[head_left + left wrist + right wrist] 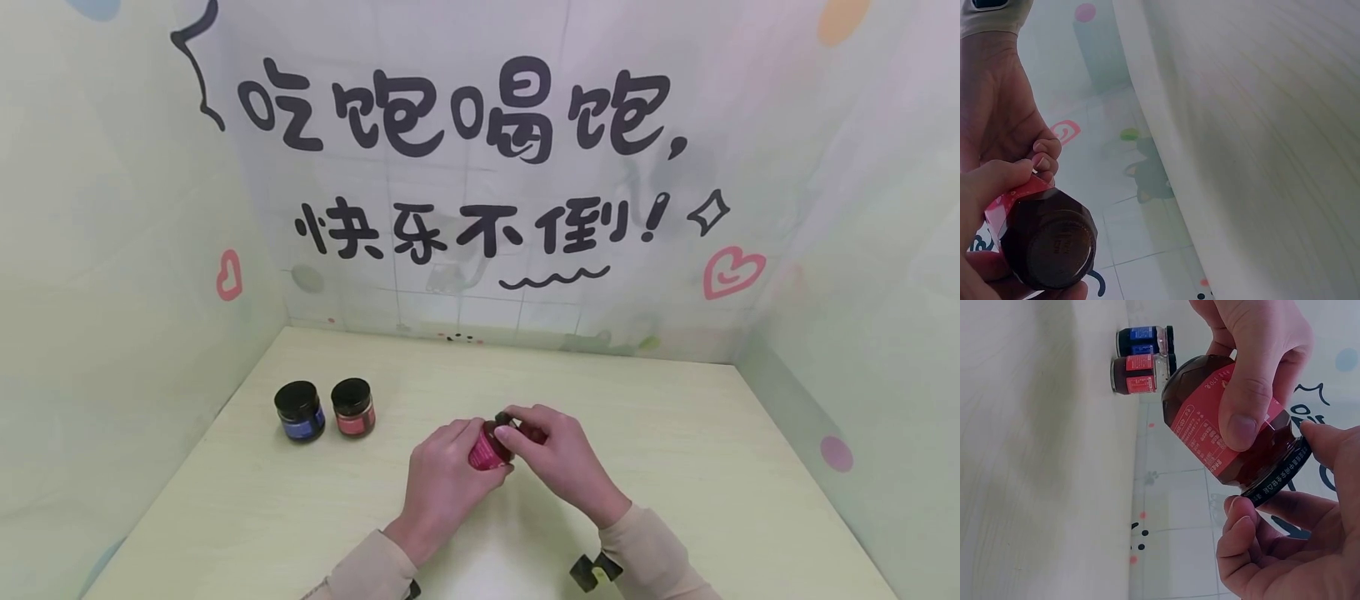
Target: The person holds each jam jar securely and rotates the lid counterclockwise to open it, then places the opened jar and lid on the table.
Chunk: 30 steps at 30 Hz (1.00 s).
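Observation:
A faceted glass jar with a pinkish-red label (487,450) and dark contents is held above the table, tilted. My left hand (446,475) grips its body, thumb across the label in the right wrist view. With fingers and thumb my right hand (558,450) pinches the rim of the jar's black lid (1279,472). The lid sits on the jar's mouth. In the left wrist view the jar's dark round base (1060,253) faces the camera.
Two more black-lidded jars stand on the table (645,475) at the left: one with a blue label (302,429), one with a red label (355,423). Printed fabric walls (465,183) enclose the table at the back and both sides.

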Tool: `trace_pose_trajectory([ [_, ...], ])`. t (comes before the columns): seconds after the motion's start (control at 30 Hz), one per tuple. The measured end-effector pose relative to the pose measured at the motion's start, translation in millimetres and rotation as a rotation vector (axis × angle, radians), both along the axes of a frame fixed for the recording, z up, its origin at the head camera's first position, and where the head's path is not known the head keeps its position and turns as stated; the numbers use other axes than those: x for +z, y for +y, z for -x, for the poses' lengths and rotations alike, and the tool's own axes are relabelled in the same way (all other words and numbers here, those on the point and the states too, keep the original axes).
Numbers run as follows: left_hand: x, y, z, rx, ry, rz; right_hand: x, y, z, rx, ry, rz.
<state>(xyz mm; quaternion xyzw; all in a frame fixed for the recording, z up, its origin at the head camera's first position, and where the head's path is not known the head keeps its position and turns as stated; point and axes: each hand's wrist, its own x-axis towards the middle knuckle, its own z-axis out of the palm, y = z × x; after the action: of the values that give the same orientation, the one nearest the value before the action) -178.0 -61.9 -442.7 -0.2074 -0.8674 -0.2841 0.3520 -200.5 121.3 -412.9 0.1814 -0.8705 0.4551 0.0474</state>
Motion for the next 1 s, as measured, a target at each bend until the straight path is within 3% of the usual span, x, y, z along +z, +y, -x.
trace_pose_trajectory([
  [1.0, 2.9, 0.8, 0.9, -0.006, -0.059, -0.002, -2.3, 4.8, 1.7, 0.046, 0.009, 0.031],
])
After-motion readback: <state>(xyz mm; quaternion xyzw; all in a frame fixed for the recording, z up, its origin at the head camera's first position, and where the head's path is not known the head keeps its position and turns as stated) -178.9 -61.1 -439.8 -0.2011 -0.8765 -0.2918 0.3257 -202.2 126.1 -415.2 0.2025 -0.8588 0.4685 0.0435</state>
